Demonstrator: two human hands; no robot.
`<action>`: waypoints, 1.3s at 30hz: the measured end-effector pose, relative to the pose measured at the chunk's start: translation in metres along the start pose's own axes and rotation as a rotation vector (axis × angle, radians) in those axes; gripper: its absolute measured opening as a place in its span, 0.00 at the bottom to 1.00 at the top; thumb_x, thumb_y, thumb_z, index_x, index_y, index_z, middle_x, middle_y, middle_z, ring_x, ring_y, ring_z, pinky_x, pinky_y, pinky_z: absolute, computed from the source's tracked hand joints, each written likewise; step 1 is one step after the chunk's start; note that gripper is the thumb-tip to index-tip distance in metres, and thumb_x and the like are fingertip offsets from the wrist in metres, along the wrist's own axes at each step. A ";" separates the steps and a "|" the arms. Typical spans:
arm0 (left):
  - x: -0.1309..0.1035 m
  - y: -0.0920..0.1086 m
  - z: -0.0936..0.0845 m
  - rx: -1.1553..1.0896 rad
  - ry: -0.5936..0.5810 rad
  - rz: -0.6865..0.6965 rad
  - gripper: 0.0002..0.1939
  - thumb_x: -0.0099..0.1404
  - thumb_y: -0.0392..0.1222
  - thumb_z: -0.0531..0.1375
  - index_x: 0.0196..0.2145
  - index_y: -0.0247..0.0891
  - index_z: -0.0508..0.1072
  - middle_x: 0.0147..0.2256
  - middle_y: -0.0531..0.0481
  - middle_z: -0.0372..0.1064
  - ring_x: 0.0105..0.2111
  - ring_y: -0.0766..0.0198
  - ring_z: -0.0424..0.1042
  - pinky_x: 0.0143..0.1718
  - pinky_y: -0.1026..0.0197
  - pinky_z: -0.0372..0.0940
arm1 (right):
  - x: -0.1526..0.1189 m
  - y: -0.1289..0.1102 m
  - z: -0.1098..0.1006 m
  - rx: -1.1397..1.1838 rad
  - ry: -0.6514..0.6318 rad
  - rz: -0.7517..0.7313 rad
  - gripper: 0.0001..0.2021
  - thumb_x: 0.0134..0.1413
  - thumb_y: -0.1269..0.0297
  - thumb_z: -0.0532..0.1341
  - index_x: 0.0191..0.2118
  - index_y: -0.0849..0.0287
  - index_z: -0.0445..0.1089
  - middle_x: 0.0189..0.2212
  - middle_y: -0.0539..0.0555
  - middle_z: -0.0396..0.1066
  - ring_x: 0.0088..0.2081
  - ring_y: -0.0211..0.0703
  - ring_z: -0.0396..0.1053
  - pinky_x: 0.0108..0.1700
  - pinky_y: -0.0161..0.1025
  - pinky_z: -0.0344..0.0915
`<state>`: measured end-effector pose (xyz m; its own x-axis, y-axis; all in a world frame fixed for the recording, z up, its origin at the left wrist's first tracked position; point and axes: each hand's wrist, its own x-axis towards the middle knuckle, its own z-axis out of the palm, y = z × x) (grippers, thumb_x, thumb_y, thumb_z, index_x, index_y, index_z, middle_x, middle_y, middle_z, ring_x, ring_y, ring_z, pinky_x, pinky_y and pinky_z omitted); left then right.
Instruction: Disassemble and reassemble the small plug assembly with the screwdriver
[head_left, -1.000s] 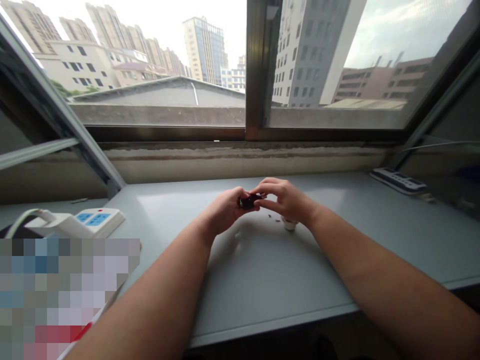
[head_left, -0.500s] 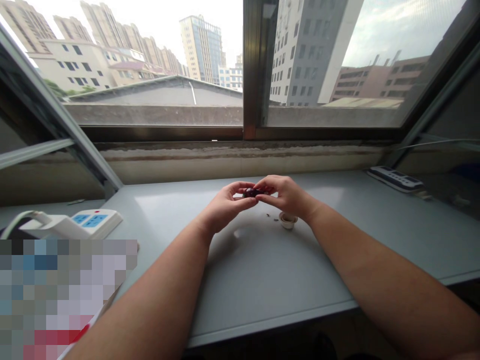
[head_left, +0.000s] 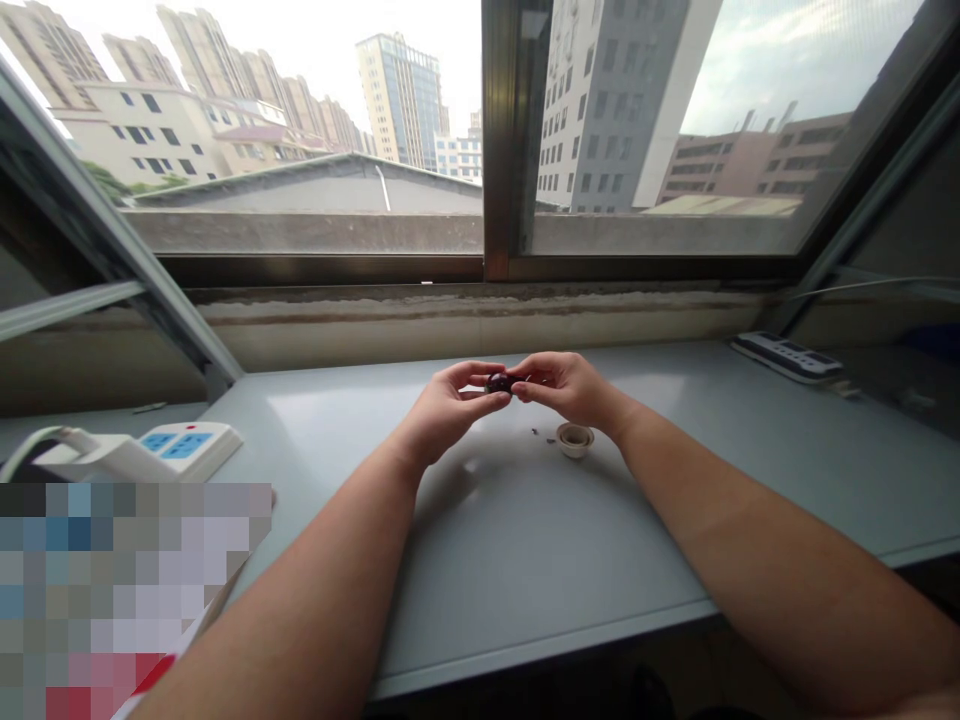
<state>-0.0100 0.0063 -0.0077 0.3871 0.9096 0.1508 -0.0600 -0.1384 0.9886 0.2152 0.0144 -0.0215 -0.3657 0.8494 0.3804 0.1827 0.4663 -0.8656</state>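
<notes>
Above the grey table, a small dark, glossy, rounded object (head_left: 498,383) is held between my two hands. My left hand (head_left: 459,405) grips its left side between thumb and fingers. The fingertips of my right hand (head_left: 559,383) close at its right end, where a darker, narrower part is mostly hidden by the fingers. What kind of thing it is cannot be made out. Below my right hand, a small cream round cup (head_left: 575,441) stands on the tabletop, and a tiny dark bit (head_left: 550,441) lies just left of it with another close by.
A white power strip (head_left: 191,445) with blue sockets and a plugged-in adapter is at the left. Another power strip (head_left: 786,357) lies at the far right. The table (head_left: 525,560) runs up to a low wall under the window, and slanted metal bars stand on both sides.
Both hands remain closed around the dark object, with only slight shifts of the fingers. More of the object's glossy surface shows. The whole view has moved a little.
</notes>
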 end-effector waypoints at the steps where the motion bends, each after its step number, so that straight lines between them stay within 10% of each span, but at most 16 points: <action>1: 0.000 0.000 0.000 -0.012 0.000 0.003 0.31 0.50 0.46 0.80 0.50 0.35 0.80 0.47 0.40 0.80 0.47 0.51 0.78 0.55 0.46 0.69 | 0.000 0.001 0.000 0.005 0.002 0.013 0.20 0.54 0.51 0.72 0.47 0.61 0.80 0.35 0.56 0.80 0.35 0.43 0.75 0.40 0.41 0.71; 14: 0.000 -0.001 0.001 -0.211 0.006 -0.025 0.27 0.56 0.48 0.77 0.50 0.35 0.78 0.47 0.40 0.79 0.47 0.57 0.79 0.61 0.46 0.68 | 0.001 -0.006 0.006 0.114 0.049 -0.117 0.20 0.51 0.60 0.75 0.48 0.58 0.74 0.44 0.55 0.77 0.47 0.43 0.77 0.57 0.45 0.75; 39: 0.000 -0.002 0.000 -0.126 -0.033 -0.008 0.27 0.58 0.52 0.76 0.49 0.33 0.80 0.48 0.38 0.79 0.47 0.54 0.78 0.59 0.45 0.70 | 0.001 -0.004 0.002 0.180 -0.023 0.056 0.22 0.52 0.55 0.75 0.48 0.61 0.74 0.30 0.51 0.78 0.33 0.40 0.76 0.39 0.39 0.74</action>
<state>-0.0097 0.0069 -0.0093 0.4179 0.8968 0.1452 -0.1716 -0.0790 0.9820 0.2124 0.0135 -0.0185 -0.3802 0.8663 0.3239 0.0384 0.3647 -0.9303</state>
